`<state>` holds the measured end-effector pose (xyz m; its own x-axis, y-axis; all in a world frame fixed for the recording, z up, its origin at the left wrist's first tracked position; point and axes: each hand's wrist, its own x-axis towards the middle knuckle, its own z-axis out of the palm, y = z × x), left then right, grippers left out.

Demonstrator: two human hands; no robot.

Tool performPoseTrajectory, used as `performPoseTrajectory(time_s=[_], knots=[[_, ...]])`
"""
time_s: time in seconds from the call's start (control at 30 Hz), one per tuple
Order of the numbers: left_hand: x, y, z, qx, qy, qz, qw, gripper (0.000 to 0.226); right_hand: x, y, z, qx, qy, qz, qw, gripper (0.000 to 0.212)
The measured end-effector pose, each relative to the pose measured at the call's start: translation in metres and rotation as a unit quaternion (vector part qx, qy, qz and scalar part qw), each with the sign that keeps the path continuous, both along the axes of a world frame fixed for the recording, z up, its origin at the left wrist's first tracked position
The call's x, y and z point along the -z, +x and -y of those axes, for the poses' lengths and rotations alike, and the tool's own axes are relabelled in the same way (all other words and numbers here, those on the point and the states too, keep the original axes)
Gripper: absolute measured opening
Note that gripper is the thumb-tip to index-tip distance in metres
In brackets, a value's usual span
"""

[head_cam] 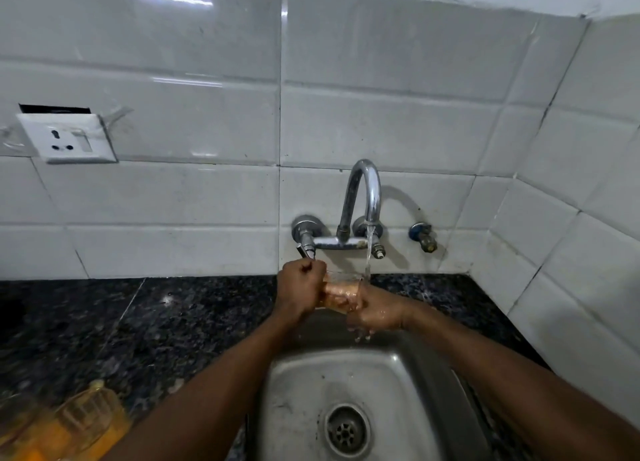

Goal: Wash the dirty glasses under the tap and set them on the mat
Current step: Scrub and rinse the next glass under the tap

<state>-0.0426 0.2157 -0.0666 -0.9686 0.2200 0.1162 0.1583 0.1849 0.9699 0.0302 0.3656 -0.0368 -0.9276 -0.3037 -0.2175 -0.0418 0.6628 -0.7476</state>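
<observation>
**Glass sideways under tap (363, 190)**

Over the sink's (298, 384) back edge, the glass (341, 292) lies left-right. Left hand (300, 289) grips its base; right hand (375, 313) curls fingers into its mouth. The mat (110, 438) lies leftward, nearer the left hand.

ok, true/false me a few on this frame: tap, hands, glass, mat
1. The tap is running. True.
2. The left hand grips the glass. True.
3. The glass stands in the sink. False: it is held up under the stream, with the right hand at its other end.
4. The mat lies right of the sink. False: it lies left, on the counter, with a second glass on it.
</observation>
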Motion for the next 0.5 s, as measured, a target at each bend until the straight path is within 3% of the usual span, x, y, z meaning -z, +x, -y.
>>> performPoseTrajectory(time_s=[0.1, 0.13, 0.17, 0.23, 0.3, 0.33, 0.43, 0.5], knots=[[-0.011, -0.003, -0.001, 0.023, -0.082, 0.191, 0.978, 0.035, -0.001, 0.002, 0.002, -0.072, 0.086, -0.057, 0.992, 0.058], [-0.012, -0.002, 0.001, 0.041, -0.078, 0.203, 0.975, 0.037, -0.001, 0.002, 0.000, -0.074, 0.087, -0.052, 0.992, 0.060], [-0.012, -0.002, 0.001, 0.053, -0.049, 0.188, 0.980, 0.037, -0.002, 0.001, -0.002, -0.062, 0.074, -0.043, 0.994, 0.060], [-0.005, 0.001, -0.003, 0.039, 0.036, 0.061, 0.997, 0.031, -0.004, -0.001, -0.005, -0.004, 0.026, -0.019, 0.999, 0.055], [0.000, 0.007, -0.007, -0.010, 0.050, -0.043, 0.998, 0.027, -0.003, -0.002, -0.007, 0.000, 0.020, -0.025, 0.999, 0.057], [0.002, 0.004, -0.010, -0.029, 0.048, -0.026, 0.998, 0.029, -0.003, -0.002, -0.006, -0.016, 0.043, -0.034, 0.998, 0.058], [-0.003, 0.005, -0.010, -0.005, -0.012, 0.192, 0.981, 0.035, 0.002, 0.001, -0.009, -0.080, 0.198, -0.088, 0.973, 0.051], [-0.002, 0.007, -0.008, 0.020, -0.019, 0.220, 0.975, 0.038, 0.010, 0.000, -0.014, -0.071, 0.205, -0.073, 0.973, 0.056]])
